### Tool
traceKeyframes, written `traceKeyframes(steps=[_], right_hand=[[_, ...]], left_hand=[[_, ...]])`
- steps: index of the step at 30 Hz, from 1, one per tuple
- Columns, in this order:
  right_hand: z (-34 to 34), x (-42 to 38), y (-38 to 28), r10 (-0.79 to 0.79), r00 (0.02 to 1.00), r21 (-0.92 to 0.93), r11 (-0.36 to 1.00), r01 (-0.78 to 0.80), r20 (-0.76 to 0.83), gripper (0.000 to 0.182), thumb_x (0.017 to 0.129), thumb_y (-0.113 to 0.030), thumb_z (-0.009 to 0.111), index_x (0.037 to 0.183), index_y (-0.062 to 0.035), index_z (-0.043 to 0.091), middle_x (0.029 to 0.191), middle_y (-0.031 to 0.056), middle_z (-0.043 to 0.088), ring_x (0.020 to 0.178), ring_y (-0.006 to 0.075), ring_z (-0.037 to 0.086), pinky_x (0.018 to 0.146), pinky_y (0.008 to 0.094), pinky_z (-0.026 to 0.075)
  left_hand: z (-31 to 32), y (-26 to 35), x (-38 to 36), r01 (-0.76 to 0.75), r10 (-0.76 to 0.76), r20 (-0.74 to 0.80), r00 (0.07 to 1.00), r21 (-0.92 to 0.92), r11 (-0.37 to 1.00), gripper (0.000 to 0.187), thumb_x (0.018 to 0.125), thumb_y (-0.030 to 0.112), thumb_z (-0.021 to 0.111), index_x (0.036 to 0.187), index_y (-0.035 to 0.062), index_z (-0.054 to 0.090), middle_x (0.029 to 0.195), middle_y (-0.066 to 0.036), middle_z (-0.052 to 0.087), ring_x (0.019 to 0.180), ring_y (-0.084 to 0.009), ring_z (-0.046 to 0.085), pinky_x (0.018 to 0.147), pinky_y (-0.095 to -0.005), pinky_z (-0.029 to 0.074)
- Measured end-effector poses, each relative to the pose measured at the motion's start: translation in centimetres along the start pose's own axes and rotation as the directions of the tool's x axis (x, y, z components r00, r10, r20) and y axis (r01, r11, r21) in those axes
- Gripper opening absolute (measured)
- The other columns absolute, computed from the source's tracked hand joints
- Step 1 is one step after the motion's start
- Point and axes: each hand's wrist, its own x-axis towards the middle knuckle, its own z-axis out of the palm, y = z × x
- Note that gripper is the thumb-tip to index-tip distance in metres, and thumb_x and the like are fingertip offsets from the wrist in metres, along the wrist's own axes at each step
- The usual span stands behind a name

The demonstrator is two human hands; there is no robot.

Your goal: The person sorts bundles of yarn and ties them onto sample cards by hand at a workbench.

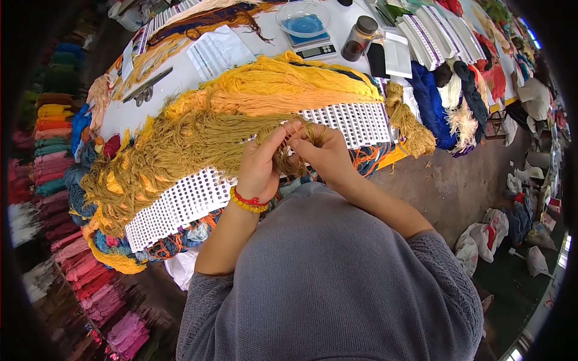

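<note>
Olive-gold yarn [205, 135] stretches in a thick, loose bank over the near side of the table, and we have a bunch of it up in front of us at the table's near edge. Our left hand [259, 168] and right hand [331, 157] are close together, both grips narrow, with strands caught between the fingers; exactly which fingertip pins which strand we cannot tell, as the knuckles and yarn hide it. How far along are we? The peach yarn [259, 102] and yellow yarn [295, 75] lie in long rows beyond the olive, so we judge those to be set down and settled for now. Most of the olive-gold yarn is spread out too, its left end tousled and overlapping the orange-yellow strands there. The bunch in our fingers is the unfinished part: it is gathered and twisted, neither parted nor laid down. White cards with rows of dark holes or dots [355, 123] show to the right of the yarn, and more white card [174, 201] shows along its near side. How many strands or bunches remain, we cannot tell.
</note>
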Motion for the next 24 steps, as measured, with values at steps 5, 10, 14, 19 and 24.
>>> traceKeyframes(steps=[5, 10, 14, 19, 24], right_hand=[[0.1, 0.2, 0.4, -0.003, 0.998, 0.113, 0.994, 0.009, -0.056, 0.007, 0.079, -0.006, 0.055, 0.074, -0.001, 0.057, 0.06, -0.0005, 0.053, 0.051, 0.0035, 0.045, 0.045, 0.0183, 0.036], [-0.1, 0.3, 0.3, 0.014, 1.0, 0.058, 0.998, -0.013, -0.013, 0.007, 0.079, -0.005, 0.055, 0.074, -0.0008, 0.056, 0.061, -0.0013, 0.053, 0.051, 0.0032, 0.045, 0.046, 0.0179, 0.036], [0.1, 0.2, -0.3, 0.004, 1.0, -0.062, 0.998, -0.002, 0.022, 0.007, 0.078, -0.006, 0.056, 0.076, 0.001, 0.058, 0.064, -0.0004, 0.056, 0.055, 0.0029, 0.047, 0.049, 0.0182, 0.039], [-0.4, 0.3, 0.3, 0.0, 1.0, -0.109, 0.994, 0.004, 0.028, 0.009, 0.076, -0.007, 0.057, 0.078, 0.002, 0.06, 0.067, 0.0003, 0.058, 0.058, 0.003, 0.049, 0.051, 0.0186, 0.04], [-0.4, 0.3, 0.2, -0.022, 0.999, -0.108, 0.994, 0.027, 0.048, 0.009, 0.076, -0.006, 0.057, 0.078, 0.0019, 0.06, 0.065, -0.0009, 0.057, 0.058, 0.0024, 0.048, 0.052, 0.0183, 0.04]], left_hand=[[-0.2, -0.2, 0.2, 0.023, -0.022, 0.014, 1.0, -0.07, 0.997, 0.033, 0.089, 0.018, 0.042, 0.109, -0.0066, 0.051, 0.103, -0.011, 0.057, 0.088, -0.0158, 0.055, 0.072, -0.0267, 0.046], [-0.1, -0.1, 0.1, -0.005, 0.006, 0.025, 1.0, -0.01, 1.0, 0.033, 0.089, 0.018, 0.041, 0.109, -0.0073, 0.05, 0.105, -0.012, 0.056, 0.09, -0.0168, 0.055, 0.075, -0.0276, 0.045], [0.1, -0.2, 0.1, -0.029, 0.028, 0.032, 0.999, 0.021, 0.999, 0.034, 0.089, 0.018, 0.041, 0.109, -0.0083, 0.05, 0.106, -0.014, 0.055, 0.094, -0.0181, 0.054, 0.08, -0.0294, 0.044], [0.0, -0.4, 0.2, -0.015, 0.015, 0.03, 0.999, -0.017, 1.0, 0.034, 0.089, 0.018, 0.041, 0.109, -0.0089, 0.05, 0.107, -0.015, 0.054, 0.097, -0.0193, 0.053, 0.084, -0.0309, 0.043], [0.4, -0.5, 0.0, -0.049, 0.048, 0.037, 0.998, 0.021, 0.999, 0.036, 0.09, 0.02, 0.041, 0.108, -0.0085, 0.05, 0.107, -0.014, 0.055, 0.098, -0.0192, 0.053, 0.085, -0.031, 0.042]])
